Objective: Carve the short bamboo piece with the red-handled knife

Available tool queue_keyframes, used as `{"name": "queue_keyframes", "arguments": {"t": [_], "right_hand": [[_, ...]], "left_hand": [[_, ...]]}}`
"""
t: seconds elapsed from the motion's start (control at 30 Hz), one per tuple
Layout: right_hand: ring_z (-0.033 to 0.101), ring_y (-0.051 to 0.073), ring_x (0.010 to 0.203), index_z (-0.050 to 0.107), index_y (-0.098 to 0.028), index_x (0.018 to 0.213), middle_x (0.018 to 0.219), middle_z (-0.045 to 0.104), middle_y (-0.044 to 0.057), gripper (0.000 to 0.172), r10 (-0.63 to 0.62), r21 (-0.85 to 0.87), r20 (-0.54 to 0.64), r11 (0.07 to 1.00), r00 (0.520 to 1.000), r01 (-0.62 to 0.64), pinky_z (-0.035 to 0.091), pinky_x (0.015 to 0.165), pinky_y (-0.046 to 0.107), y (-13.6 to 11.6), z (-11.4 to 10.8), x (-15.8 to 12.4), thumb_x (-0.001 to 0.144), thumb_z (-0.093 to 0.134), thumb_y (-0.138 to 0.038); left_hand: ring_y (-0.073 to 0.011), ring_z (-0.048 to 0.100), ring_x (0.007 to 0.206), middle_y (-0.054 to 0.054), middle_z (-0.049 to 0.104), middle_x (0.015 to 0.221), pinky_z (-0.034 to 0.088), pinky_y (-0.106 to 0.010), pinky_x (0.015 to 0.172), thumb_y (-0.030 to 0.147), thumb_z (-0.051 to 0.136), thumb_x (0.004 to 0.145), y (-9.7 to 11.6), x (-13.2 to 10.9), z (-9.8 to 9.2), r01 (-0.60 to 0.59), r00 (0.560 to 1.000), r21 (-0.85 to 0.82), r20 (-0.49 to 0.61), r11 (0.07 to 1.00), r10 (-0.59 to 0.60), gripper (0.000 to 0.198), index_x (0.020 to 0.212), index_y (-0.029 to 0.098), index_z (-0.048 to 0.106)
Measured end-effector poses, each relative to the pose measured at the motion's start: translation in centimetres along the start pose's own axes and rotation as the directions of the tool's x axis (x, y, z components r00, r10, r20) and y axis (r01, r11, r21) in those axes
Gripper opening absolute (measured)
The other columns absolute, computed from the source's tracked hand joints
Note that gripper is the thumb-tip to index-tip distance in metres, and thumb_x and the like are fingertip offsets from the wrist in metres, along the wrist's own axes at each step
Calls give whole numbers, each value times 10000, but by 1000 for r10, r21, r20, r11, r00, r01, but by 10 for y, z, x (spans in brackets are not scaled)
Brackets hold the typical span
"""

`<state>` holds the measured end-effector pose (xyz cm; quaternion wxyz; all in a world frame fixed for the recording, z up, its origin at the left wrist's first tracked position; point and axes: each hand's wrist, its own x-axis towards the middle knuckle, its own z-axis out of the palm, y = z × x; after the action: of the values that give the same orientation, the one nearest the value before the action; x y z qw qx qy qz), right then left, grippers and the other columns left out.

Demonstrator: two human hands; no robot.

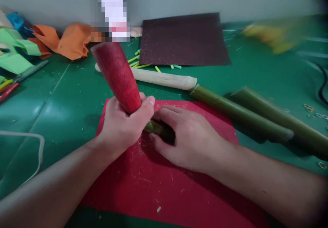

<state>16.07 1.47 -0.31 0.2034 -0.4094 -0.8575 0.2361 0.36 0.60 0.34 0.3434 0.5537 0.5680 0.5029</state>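
Observation:
My left hand (120,127) is closed around the narrow lower end of a red, wooden-looking handle (118,74), whose thick darker end tilts up and to the left. Whatever the handle is joined to lies hidden behind my fist. Curled fingers and thumb of my right hand (192,135) grip a short dark green bamboo piece (161,130) low over a red sheet (143,180). The end of this piece reaches under my left fist, so their contact is concealed. Fine pale shavings are scattered on the sheet.
Behind my hands lies a peeled pale stick (164,78). Two green bamboo lengths (241,111) extend to the right. A dark brown sheet (183,41) covers thin yellow-green sticks at the back. Orange crumpled paper (73,40) and a red-handled tool (9,92) are at left.

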Motion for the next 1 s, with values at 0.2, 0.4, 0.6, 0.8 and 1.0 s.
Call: {"name": "queue_keyframes", "arguments": {"t": [0.2,0.4,0.6,0.8,1.0], "right_hand": [[639,208,780,674,-148,944,908,726,74,229,-6,3,5,1000,1000,6,434,654,314,0,1,-2,797,569,-289],[635,212,760,674,-138,945,892,723,80,240,-4,-18,10,1000,1000,4,419,634,316,0,0,-1,799,557,-288],[654,220,803,684,-141,972,909,730,76,251,-36,-21,-2,999,999,36,428,660,313,-1,0,-3,797,563,-276],[647,205,771,682,-148,959,899,735,65,234,-23,-22,-5,999,1000,23,424,643,310,-1,1,-4,802,576,-285],[671,230,839,695,-135,1028,957,748,73,294,-20,21,-7,1000,1000,21,465,689,325,0,1,-5,802,568,-274]], "left_hand": [[-46,277,439,61,308,475,285,-193,386,184,622,779,-3,1,0,-60,998,39,31,997,58,386,493,181,363],[-44,365,447,61,395,499,352,-168,403,224,679,778,-4,-2,3,-100,991,81,-84,992,107,352,522,179,442],[-57,448,442,53,507,491,396,-184,423,239,719,770,-1,3,5,-105,981,73,-157,992,115,290,537,193,552],[-52,359,400,53,408,438,356,-200,390,223,647,808,3,2,4,-82,993,2,-84,997,81,387,471,187,462],[-43,322,423,65,359,466,313,-189,380,202,653,776,-1,-1,2,-114,993,55,-5,992,114,374,491,178,414]]}}
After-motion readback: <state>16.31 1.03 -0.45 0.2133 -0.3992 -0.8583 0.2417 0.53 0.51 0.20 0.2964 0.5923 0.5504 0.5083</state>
